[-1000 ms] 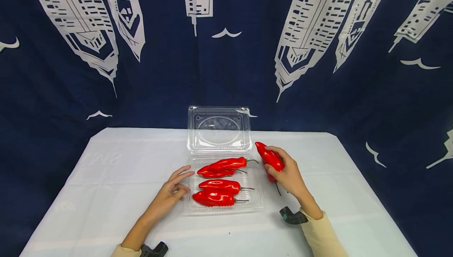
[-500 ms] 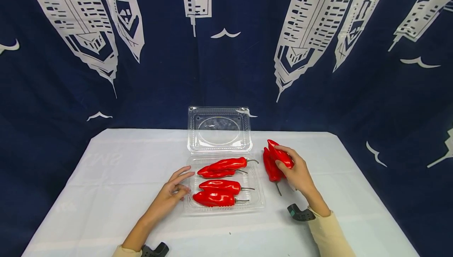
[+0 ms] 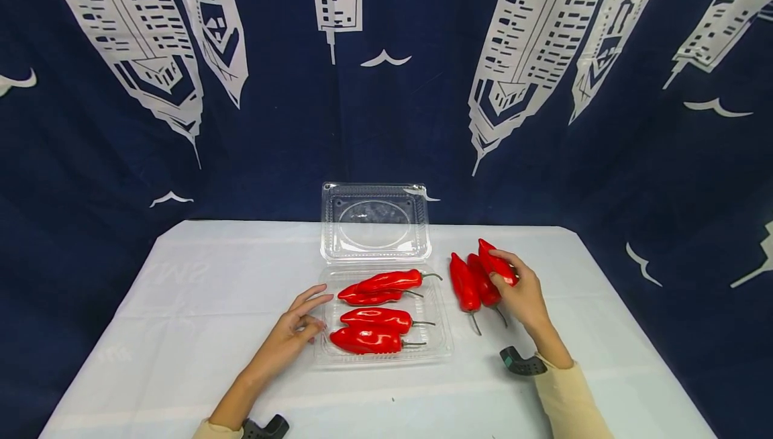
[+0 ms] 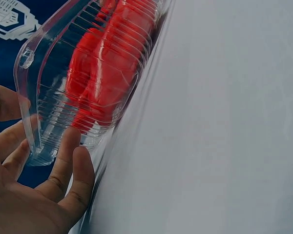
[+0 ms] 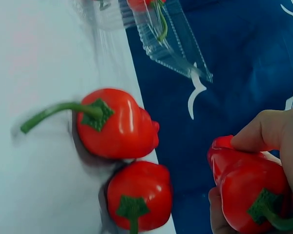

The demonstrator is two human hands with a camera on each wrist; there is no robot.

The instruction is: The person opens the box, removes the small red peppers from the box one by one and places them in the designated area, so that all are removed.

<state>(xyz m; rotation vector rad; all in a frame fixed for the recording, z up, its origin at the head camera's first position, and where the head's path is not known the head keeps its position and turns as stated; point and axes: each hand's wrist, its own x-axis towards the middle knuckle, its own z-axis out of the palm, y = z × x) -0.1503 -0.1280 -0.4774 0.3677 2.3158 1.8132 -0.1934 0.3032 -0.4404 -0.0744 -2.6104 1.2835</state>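
A clear plastic clamshell container [image 3: 443,352] lies in the middle of the table, holding several red peppers [image 3: 374,319] with stems to the right. My left hand [image 3: 290,331] is at its left side, fingers loosely extended; in the left wrist view the fingertips [image 4: 71,139] touch the ribbed wall and rim. To the right of the container, my right hand [image 3: 522,295] grips a red pepper [image 3: 495,264] between thumb and fingers. Just left of it, two more red peppers lie side by side: one pepper [image 3: 464,284] nearer the container, another pepper [image 3: 482,281] beside the hand.
The container's hinged lid [image 3: 374,251] stands open behind its base. A white cloth covers the table [image 3: 199,331]. A dark blue curtain [image 3: 386,130] with white building prints hangs along the back edge. Dark devices are strapped at both wrists.
My right hand has moved right with the gripped pepper, away from the container. The two peppers beside it have come into full view. My left hand and the container have stayed put.
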